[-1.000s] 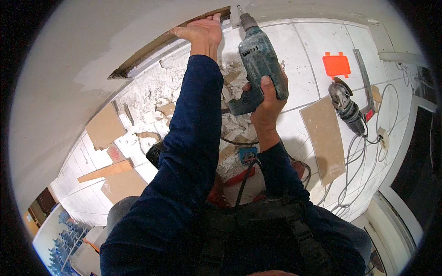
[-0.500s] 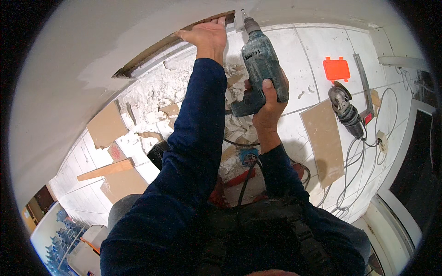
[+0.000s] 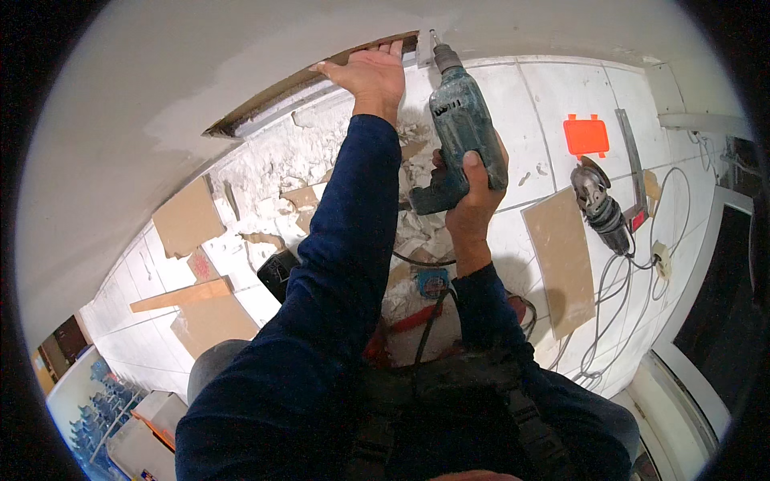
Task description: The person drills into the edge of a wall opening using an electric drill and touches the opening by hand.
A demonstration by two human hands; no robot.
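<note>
My left hand [image 3: 373,76] reaches up to the long cut opening [image 3: 249,120] in the white wall, palm showing and fingers apart, with its fingertips at the opening's inner edge. My right hand [image 3: 477,208] is closed round a dusty green corded drill [image 3: 457,116]. The drill points up toward the wall, its bit [image 3: 435,40] just right of the opening's end; whether the tip touches the wall I cannot tell. Broken plaster [image 3: 265,168] lies below the opening, partly behind my left forearm.
An angle grinder [image 3: 601,208], orange plastic piece [image 3: 585,135], metal square [image 3: 630,160], board offcuts [image 3: 557,256] and looping cables lie on the tiled floor [image 3: 521,96] at right. More board pieces [image 3: 184,216] and a wood strip [image 3: 176,296] lie left. A glazed door frame [image 3: 682,305] borders the right.
Both hands and the drill appear slightly lower and farther right in the picture; the wall and floor items shift too, as the view moves. Both hands keep the same hold.
</note>
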